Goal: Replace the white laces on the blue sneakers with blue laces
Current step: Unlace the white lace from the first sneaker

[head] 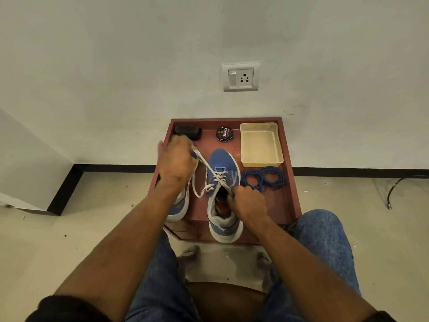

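From the head view, you are at the unlacing step: your left hand (176, 162) pinches the white lace (207, 169) and draws it up and away to the left, while your right hand (249, 202) grips the tongue edge of the right-hand sneaker (222, 163); several crossings remain threaded, so next you likely pull the lace out eyelet by eyelet (steadily). That sneaker sits mid-desk (286, 205), long axis running away from you, toe toward the wall; the blue laces (263, 177) lie coiled just beside it.
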